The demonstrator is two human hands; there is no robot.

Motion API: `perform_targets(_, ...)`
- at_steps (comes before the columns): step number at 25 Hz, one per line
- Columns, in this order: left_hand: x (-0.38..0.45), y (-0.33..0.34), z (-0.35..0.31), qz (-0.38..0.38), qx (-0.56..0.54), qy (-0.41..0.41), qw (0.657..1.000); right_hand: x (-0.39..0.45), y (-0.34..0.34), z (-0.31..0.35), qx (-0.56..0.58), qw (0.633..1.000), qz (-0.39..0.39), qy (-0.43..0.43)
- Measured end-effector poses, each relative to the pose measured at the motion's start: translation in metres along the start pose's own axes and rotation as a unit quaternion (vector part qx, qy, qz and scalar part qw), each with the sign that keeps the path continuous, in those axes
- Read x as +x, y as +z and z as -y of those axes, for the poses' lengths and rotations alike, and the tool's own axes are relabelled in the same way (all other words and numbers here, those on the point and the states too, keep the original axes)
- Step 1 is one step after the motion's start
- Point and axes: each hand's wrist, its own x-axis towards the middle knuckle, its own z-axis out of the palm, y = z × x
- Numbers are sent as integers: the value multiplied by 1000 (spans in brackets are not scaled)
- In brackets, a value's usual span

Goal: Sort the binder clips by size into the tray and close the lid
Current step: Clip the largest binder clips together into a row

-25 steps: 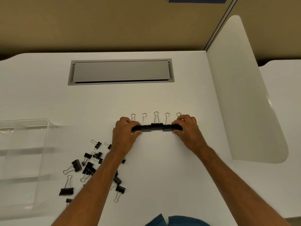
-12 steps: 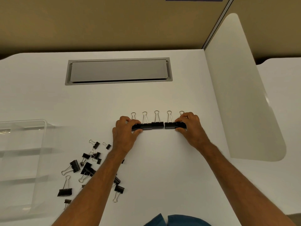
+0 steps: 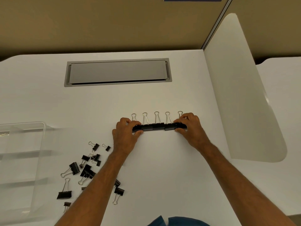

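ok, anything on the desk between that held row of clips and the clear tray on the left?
Nothing solid blocks the straight path: bare desk lies between the row of clips and the clear tray. The loose clips sit nearer the person, below that path.

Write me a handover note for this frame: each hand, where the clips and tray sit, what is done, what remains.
Left hand pinches the left end of the row of five large binder clips; right hand pinches its right end.
The row lies on the desk, handles pointing away.
Loose mixed clips lie scattered by the left forearm.
Clear tray sits at the left edge; no clips visible inside it.
Done: large clips lined up.
Left: move every clip into the tray by size, close the lid.
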Motion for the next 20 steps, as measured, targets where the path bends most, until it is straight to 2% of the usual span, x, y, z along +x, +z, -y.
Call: perform_targets(20,1,2,2,1,-7,-9,1000,0,1,5,19,1000,-13,16)
